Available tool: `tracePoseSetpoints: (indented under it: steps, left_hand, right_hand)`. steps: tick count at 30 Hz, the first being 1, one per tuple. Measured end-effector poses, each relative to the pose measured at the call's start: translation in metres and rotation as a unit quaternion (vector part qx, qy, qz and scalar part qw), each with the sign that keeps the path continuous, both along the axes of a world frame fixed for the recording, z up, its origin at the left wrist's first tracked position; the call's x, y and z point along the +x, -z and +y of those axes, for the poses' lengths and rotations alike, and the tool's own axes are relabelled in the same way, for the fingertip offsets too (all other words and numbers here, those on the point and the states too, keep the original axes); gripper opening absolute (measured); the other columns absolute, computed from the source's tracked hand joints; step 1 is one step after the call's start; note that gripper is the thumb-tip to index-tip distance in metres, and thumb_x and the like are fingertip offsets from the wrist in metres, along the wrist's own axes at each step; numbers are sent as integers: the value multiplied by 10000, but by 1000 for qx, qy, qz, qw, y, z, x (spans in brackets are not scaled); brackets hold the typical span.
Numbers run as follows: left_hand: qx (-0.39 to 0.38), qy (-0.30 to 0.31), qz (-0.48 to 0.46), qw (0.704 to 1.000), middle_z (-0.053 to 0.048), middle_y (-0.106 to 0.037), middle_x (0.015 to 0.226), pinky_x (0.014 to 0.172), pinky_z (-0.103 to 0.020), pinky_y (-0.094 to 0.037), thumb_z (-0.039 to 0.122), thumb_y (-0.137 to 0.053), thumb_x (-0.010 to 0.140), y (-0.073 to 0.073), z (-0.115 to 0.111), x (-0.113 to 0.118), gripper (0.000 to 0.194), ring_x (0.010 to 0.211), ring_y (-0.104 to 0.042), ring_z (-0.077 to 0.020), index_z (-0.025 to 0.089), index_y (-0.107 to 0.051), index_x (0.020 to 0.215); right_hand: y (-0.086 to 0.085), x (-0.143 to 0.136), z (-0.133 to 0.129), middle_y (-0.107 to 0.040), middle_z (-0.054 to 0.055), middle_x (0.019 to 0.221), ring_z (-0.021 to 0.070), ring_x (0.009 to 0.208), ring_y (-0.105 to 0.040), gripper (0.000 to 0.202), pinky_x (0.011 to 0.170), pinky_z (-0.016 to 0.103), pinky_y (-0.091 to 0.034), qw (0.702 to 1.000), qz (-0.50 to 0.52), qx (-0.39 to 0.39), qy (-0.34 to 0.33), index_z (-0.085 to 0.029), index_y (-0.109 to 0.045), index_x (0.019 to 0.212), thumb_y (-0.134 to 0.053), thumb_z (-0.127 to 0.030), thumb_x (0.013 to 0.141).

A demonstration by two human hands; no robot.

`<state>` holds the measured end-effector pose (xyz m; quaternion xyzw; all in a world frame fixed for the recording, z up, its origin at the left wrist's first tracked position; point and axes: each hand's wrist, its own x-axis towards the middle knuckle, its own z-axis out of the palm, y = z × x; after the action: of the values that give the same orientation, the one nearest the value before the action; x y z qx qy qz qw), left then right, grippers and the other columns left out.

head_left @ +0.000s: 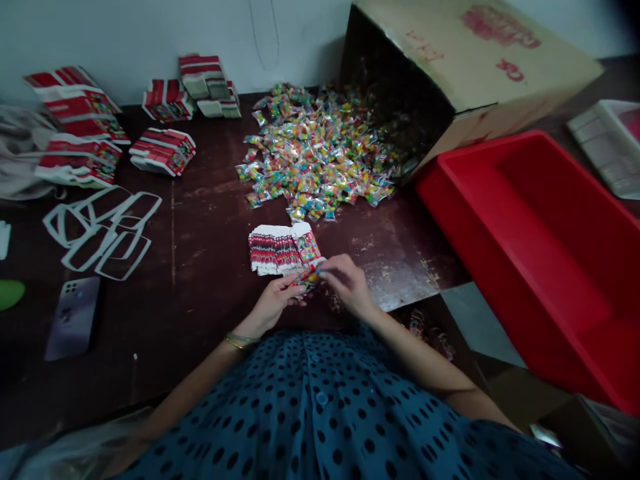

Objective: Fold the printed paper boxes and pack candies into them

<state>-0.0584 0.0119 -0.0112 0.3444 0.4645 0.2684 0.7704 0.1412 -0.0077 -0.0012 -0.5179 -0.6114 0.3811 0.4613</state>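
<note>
Holds a colourful candy pack (306,279) in closed left grip (274,300) and pinching right grip (351,285); could crumple it by squeezing or scatter nearby cartons (275,251) by brushing them.

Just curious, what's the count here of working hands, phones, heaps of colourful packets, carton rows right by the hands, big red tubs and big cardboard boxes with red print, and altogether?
Hands: 2 (left hand, right hand)
Phone: 1
Packet heap: 1
Carton row: 1
Big red tub: 1
Big cardboard box: 1
Total: 7
</note>
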Motion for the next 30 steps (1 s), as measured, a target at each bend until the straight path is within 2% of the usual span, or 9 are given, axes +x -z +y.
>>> tracePoseSetpoints:
  steps: [4,8,15,18,20,22,26,28,30]
  left_hand:
    - [-24,42,-50,998,-102,-654,1088,620,-279,-566,229,-697,733,-3,-7,7,485,848,-666,-206,170,-571,1197]
    - [-1,82,-51,995,-68,-648,1017,629,-294,-577,150,-658,719,-5,-7,10,532,840,-656,-195,199,-489,1221]
    - [97,194,92,972,-22,-628,804,455,-197,-452,235,-616,756,3,-12,14,419,598,-575,-119,144,-528,1155]
    - [102,186,79,974,-18,-615,742,463,-219,-439,384,-628,776,4,-11,18,370,598,-573,-137,135,-574,1043]
    - [83,135,54,986,-34,-614,709,452,-234,-420,544,-528,817,3,-10,20,463,596,-576,-156,124,-595,1000]
    - [49,77,27,995,-70,-635,721,448,-254,-412,636,-397,841,3,-9,22,595,606,-582,-177,104,-618,990]
    - [23,50,12,998,-94,-671,787,479,-262,-427,552,-468,827,2,-6,19,519,666,-600,-201,102,-641,1021]
    - [33,70,-5,997,-91,-676,849,525,-260,-458,469,-522,804,1,-3,14,444,735,-610,-212,117,-636,1052]
    - [52,92,-13,994,-93,-667,906,565,-261,-481,420,-537,792,-3,1,9,415,791,-601,-218,118,-634,1060]
  right_hand:
    - [-2,15,26,-644,29,841,171,798,-572,134,756,309,-469,995,-60,22,77,-214,-674,880,-618,-333,856]
    - [-5,20,25,-638,57,1053,208,1023,-518,155,908,377,-404,977,-194,72,-47,-216,-683,873,-585,-336,880]
    - [-21,26,22,-491,62,1350,287,1290,-335,89,1096,536,-156,893,-382,119,-206,-242,-693,858,-607,-263,860]
    - [-22,24,17,-480,64,1359,261,1275,-382,143,1077,497,-256,926,-281,88,-237,-254,-679,953,-549,-276,899]
    - [-16,19,11,-518,83,1300,226,1165,-492,206,998,433,-386,976,-140,20,-166,-253,-633,1078,-506,-293,921]
    - [-5,11,4,-606,68,1111,172,907,-601,248,826,342,-500,991,35,-98,-85,-243,-583,1135,-522,-325,909]
    - [11,1,-4,-635,-15,853,84,596,-589,286,580,212,-513,884,316,-327,-110,-218,-601,1017,-700,-321,769]
    - [11,2,0,-656,-5,878,86,645,-622,335,628,212,-537,829,381,-385,-143,-197,-624,1006,-753,-284,710]
    - [8,6,4,-674,20,927,108,736,-649,372,715,247,-558,801,400,-409,-173,-178,-643,1029,-766,-259,687]
